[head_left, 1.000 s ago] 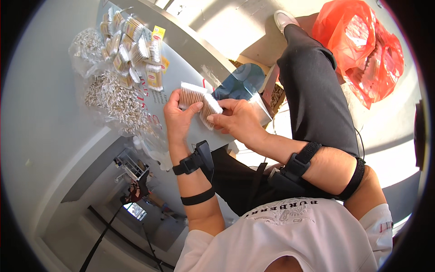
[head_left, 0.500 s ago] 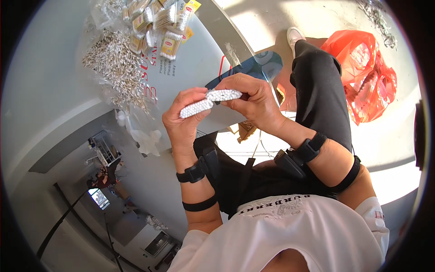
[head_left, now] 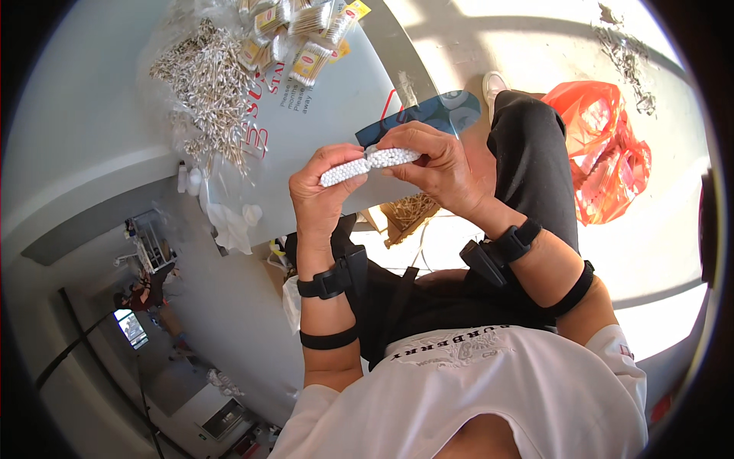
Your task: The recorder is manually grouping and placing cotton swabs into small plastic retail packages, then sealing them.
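My left hand (head_left: 327, 177) is closed round one bundle of cotton swabs (head_left: 344, 173), thumb below and fingers above. My right hand (head_left: 432, 159) grips a second bundle of cotton swabs (head_left: 394, 157) in the same way. The packed white tips of both bundles face me, and their inner ends meet or nearly meet. Whether a wrapper surrounds them is hidden by my fingers. Both hands are above the near part of the table (head_left: 298, 138). Beyond them, a loose heap of cotton swabs (head_left: 210, 92) lies on clear plastic at the far left.
Several packed swab bundles with yellow labels (head_left: 310, 63) lie at the table's far side. A blue translucent sheet (head_left: 451, 107) lies by the right edge. A cardboard box with swabs (head_left: 409, 214) stands below the near edge. Red plastic bags (head_left: 600, 145) rest on the floor at right.
The two bundles have come more nearly into line, with both hands still gripping them. The whole view has shifted a little, showing more of the cardboard box.
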A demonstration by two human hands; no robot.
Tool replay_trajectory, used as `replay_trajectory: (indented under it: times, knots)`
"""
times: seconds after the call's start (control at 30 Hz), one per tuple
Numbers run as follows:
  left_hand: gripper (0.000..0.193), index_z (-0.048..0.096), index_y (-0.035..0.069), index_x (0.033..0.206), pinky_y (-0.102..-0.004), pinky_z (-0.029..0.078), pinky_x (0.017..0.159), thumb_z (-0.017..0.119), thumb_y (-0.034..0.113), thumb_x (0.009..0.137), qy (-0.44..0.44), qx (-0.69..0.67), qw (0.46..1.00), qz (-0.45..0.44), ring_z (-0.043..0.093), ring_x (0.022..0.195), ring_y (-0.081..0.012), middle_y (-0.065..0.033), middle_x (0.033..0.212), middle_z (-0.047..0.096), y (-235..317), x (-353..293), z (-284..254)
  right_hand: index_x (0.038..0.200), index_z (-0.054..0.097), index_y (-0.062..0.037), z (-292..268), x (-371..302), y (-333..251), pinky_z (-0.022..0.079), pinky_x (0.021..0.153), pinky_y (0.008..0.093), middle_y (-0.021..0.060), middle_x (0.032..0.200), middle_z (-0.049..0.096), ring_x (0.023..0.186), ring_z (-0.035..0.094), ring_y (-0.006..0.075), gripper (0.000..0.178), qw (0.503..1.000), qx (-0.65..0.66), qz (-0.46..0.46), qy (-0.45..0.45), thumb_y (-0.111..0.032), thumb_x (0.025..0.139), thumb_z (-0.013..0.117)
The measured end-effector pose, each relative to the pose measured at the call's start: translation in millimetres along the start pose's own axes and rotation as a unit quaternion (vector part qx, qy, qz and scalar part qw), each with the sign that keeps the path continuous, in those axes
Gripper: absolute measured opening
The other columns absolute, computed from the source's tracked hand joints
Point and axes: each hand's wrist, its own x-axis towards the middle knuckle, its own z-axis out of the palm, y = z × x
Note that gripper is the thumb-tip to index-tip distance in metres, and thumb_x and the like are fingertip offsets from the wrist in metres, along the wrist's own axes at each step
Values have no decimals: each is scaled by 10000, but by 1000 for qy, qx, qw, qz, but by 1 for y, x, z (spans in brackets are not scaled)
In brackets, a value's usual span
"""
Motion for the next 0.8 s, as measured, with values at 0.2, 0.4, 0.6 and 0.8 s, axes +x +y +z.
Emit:
replay_trajectory:
  times: [0.2, 0.4, 0.6, 0.8]
  knots:
    - [274, 685, 4, 944, -246, 486, 814, 735, -90, 692, -5, 10, 1000, 18, 607, 914, -129, -63, 979, 663, -2, -4, -2, 975, 692, -68, 1, 0, 1, 445, 593, 229, 11, 926, 600, 738, 568, 86, 250, 999, -31, -20, -10, -6, 737, 739]
    - [284, 688, 16, 941, -246, 484, 818, 735, -92, 682, -4, 10, 1000, 7, 608, 914, -125, -58, 979, 663, -3, -5, -2, 990, 697, -77, 1, -2, 3, 456, 604, 236, 14, 945, 610, 741, 578, 94, 262, 999, -45, -22, -14, -7, 740, 737]
    - [286, 688, 18, 933, -246, 484, 820, 731, -98, 675, -3, 14, 1000, 2, 610, 914, -126, -59, 979, 663, -4, -7, -2, 1005, 697, -82, 1, -2, 3, 452, 603, 235, 14, 945, 615, 736, 574, 94, 290, 999, -46, -22, -13, -10, 728, 746]
    - [288, 689, 19, 935, -249, 486, 825, 732, -96, 675, -4, 13, 1000, 5, 613, 916, -130, -63, 983, 666, -5, -7, -2, 1007, 696, -84, 1, -2, 4, 446, 598, 234, 15, 941, 614, 721, 564, 96, 297, 999, -48, -23, -12, -13, 724, 749]
